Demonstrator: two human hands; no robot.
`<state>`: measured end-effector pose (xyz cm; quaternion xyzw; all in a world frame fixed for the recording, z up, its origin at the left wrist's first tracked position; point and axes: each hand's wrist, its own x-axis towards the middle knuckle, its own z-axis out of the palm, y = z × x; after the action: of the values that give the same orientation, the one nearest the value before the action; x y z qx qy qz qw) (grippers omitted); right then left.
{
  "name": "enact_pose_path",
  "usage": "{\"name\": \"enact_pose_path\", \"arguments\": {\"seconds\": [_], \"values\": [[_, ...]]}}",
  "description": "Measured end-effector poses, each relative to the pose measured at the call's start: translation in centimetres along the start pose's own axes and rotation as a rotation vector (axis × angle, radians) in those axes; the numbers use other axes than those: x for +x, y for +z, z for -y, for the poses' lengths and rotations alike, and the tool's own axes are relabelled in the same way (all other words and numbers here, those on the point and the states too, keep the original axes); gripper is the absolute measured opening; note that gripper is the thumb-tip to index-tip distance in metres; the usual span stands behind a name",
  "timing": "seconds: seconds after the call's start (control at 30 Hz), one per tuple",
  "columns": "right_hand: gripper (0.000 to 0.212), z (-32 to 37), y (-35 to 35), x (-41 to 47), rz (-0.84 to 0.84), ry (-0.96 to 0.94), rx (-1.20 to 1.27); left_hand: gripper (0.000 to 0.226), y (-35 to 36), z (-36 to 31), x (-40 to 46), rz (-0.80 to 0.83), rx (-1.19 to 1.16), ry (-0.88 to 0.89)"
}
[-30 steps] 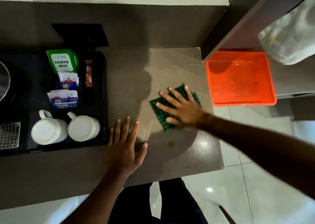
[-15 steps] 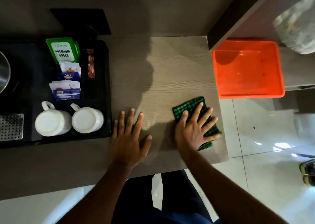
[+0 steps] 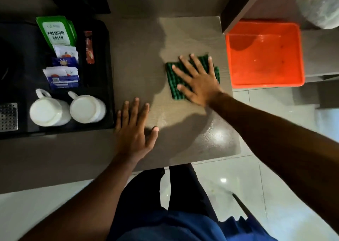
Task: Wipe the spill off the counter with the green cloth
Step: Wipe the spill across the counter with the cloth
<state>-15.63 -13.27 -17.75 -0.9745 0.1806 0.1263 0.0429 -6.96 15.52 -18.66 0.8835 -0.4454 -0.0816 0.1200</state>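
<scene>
My right hand [image 3: 197,79] lies flat and spread on the green cloth [image 3: 174,79], fingers splayed, pressing it to the counter [image 3: 139,57] rather than gripping it. The cloth sits toward the counter's right edge, near the orange tub [image 3: 264,54] but apart from it. My left hand [image 3: 134,129] rests open, palm down, on the counter just beside the black tray [image 3: 110,75], holding nothing.

I cannot make out a clear puddle; a wet sheen shows near the front right corner, so I judge some moisture is left there. The risks as I see them: with only a flat palm on it, the cloth can bunch or slide out from under my fingers, smearing instead of lifting. A long sweep right could push liquid off the edge onto the floor. A sweep left could bump the tray and rattle the two white cups [image 3: 49,109] or wet the sachets [image 3: 62,74]. My left hand leans near damp surface and could slip
</scene>
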Motion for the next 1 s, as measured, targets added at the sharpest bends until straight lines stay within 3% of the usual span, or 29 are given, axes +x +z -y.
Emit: {"name": "enact_pose_path", "arguments": {"seconds": [0.1, 0.2, 0.33, 0.43, 0.57, 0.63, 0.7, 0.77, 0.87, 1.0], "values": [[0.063, 1.1, 0.1, -0.1, -0.075, 0.223, 0.082, 0.078, -0.1, 0.0, 0.1, 0.018, 0.015, -0.003], [0.064, 6.0, 1.7, -7.3, -0.115, 0.541, 0.178, 0.078, -0.3, -0.2, 0.1, 0.016, 0.032, -0.004], [0.064, 14.5, 3.4, -14.1, -0.07, 0.687, 0.308, 0.079, -0.4, -0.3, 0.1, 0.017, 0.047, 0.01], [0.063, 11.7, 1.5, -6.3, -0.106, 0.616, 0.342, 0.08, -0.2, -0.1, 0.1, 0.035, 0.073, 0.016], [0.068, 1.8, -1.8, 5.6, 0.002, 0.192, 0.13, 0.079, 0.1, 0.0, -0.1, -0.003, 0.042, 0.012], [0.067, -2.8, -1.2, 5.1, -0.028, 0.094, 0.051, 0.078, -0.1, 0.2, 0.0, -0.009, 0.02, 0.016], [0.064, -4.9, 0.3, -0.3, -0.077, 0.185, 0.052, 0.077, -0.3, 0.0, 0.0, -0.013, 0.014, 0.029], [0.065, -3.1, 1.9, -8.0, -0.05, 0.314, 0.069, 0.077, -0.3, -0.3, 0.1, -0.001, 0.032, 0.026], [0.066, 5.3, 4.1, -16.6, 0.024, 0.383, 0.107, 0.079, -0.4, -0.2, 0.1, 0.023, 0.059, 0.007], [0.065, 12.2, 4.2, -14.9, 0.007, 0.334, 0.209, 0.08, -0.8, -0.2, 0.0, 0.033, 0.044, 0.008]]}}
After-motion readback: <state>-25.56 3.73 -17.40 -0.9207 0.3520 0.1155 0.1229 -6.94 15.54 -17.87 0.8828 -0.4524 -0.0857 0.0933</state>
